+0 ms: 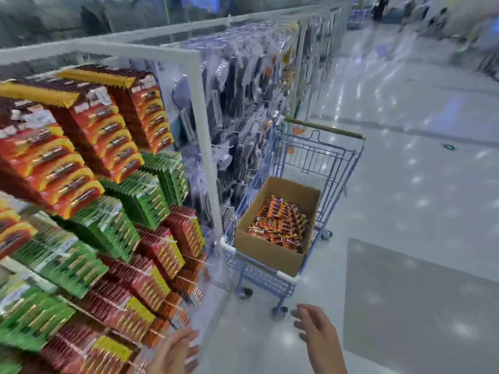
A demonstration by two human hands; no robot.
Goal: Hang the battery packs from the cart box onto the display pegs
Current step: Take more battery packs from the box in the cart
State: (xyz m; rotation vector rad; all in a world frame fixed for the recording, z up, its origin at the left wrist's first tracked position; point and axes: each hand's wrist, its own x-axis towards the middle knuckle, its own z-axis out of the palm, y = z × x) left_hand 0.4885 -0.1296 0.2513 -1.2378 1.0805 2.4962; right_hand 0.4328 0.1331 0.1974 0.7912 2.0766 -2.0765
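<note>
The battery packs (279,225) to be hung lie in a loose red-and-orange heap inside the open cardboard box (266,252), piled against its right wall and reaching into its near right corner, while the left part of the box floor shows bare. The box fills the near end of the blue wire shopping cart (260,275), which is parked just beside the end post of the white display frame (205,147). Neither hand holds a pack. The left hand (175,352) hangs with relaxed, spread fingers near the bottom right corner of the display. The right hand (318,338) is likewise opened flat with fingers apart, over the floor (405,184) close to the cart's nearest wheel and apart from the box. The display pegs (169,240) are already thickly loaded: red-orange packs (81,147) along the top rows, green packs (140,198) in the middle, and dark red packs with yellow corners (162,249) lower down. The stacks at the right edge of the lower rows look thinner, which suggests room there. With the box well stocked and both hands empty, I judge that most of the hanging remains, the next step being a reach into the box. Beyond the frame post hang clear blister-packed goods (243,117), too blurred to identify.
</note>
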